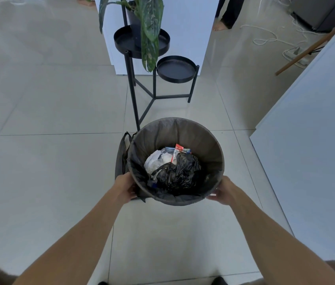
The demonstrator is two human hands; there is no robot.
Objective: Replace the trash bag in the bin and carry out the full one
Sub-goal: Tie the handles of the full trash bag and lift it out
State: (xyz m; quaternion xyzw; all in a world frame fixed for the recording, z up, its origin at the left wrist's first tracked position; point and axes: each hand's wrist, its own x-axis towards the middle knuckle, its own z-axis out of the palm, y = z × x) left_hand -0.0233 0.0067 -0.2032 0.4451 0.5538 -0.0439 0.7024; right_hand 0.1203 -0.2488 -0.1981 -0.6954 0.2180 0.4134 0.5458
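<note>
I look down at the tiled floor (pixel 45 165), and the largest thing in front of me is the black plant stand (pixel 142 48) at 12 o'clock, with its two round trays and a hanging leaf. Just below it, near the middle of the view, stands the bin (pixel 220 167), round and dark, on the floor.

The trash bag (pixel 162 132) is lining the bin, with its edge folded over the rim; one loose handle hangs outside at the 9 o'clock side of the bin. Inside, the bag holds crumpled black plastic (pixel 179 171), white paper and a small printed packet (pixel 178 153). It is filled only at the bottom.

My left hand (pixel 124 189) is on the bin wall at 8 o'clock and my right hand (pixel 223 192) at 4 o'clock. Both sets of fingers are curled against the outside of the rim, holding the bin between them. How tight the hold is, I cannot tell.

I judge that this is the very first step: the old bag is not yet lifted. Next I must free the folded edge all around the rim, gather it and the handles together, and pull the bag straight up so that nothing falls out.
</note>
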